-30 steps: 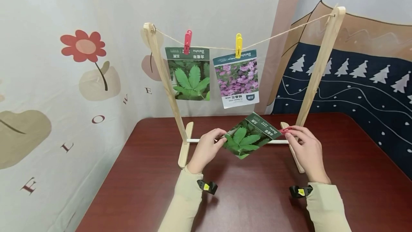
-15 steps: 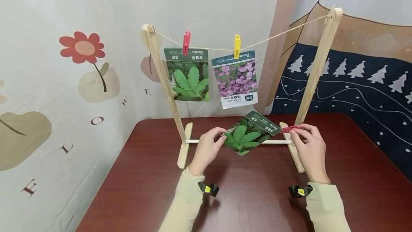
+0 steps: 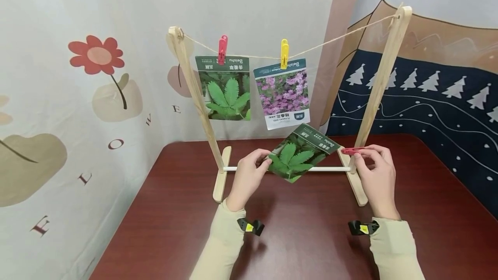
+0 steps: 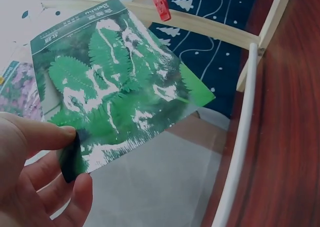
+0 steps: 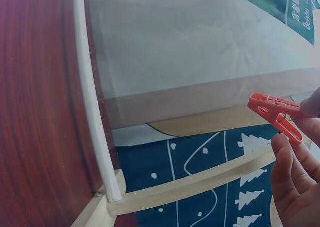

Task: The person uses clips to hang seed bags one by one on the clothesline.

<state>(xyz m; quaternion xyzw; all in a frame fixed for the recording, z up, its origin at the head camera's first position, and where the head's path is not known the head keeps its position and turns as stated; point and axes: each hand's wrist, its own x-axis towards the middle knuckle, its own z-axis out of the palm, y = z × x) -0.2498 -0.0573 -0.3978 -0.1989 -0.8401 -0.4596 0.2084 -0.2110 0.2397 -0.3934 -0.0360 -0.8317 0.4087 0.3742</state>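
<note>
My left hand [image 3: 250, 176] pinches a green seed packet [image 3: 297, 154] by its left corner, between thumb and fingers. The packet is tilted, with a leaf picture and a dark green header band. To its right, my right hand [image 3: 376, 176] holds a red clothespin [image 3: 352, 151] by its handles. The clothespin's tip points left toward the packet's header corner, with a small gap between them. In the left wrist view the packet [image 4: 115, 82] is glossy with glare, and the clothespin [image 4: 161, 4] shows beyond it. The right wrist view shows the clothespin [image 5: 272, 109] between thumb and fingers.
Behind the hands stands a wooden frame [image 3: 383, 77] with a twine line [image 3: 338, 38]. A leaf packet [image 3: 223, 94] hangs there from a pink clothespin [image 3: 222, 50], beside a purple-flower packet [image 3: 282, 94] on a yellow clothespin [image 3: 285, 54]. A white rod [image 3: 330, 169] joins the frame's feet.
The held packet has risen slightly toward the line. My right hand has shifted a little right, and the red clothespin has come away from the packet's corner.
</note>
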